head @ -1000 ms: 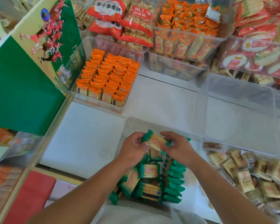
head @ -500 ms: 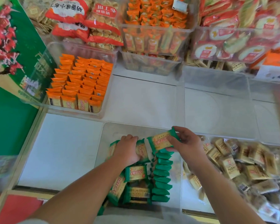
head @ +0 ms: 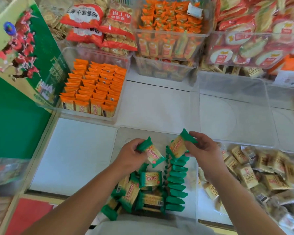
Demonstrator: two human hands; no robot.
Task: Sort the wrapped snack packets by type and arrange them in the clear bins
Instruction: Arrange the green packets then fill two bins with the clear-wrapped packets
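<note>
two green packets that were being gripped together a second ago are now being pinched apart, one (head: 151, 152) by the left hand (head: 132, 154), one (head: 178, 144) by the right hand (head: 204, 150), above the clear bin (head: 126, 131), so row-filling is being continued.

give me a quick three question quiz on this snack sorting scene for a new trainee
1. True or false: each hand holds a green packet.
2. Which bin holds the neat orange packets? A) far left B) near right C) centre
3. Fill in: the standing green row runs along the bin's ____ side.

Key:
1. True: left hand and right hand each grip one.
2. A: the orange packets sit far left.
3. Right: the green row lines the centre bin.
</note>
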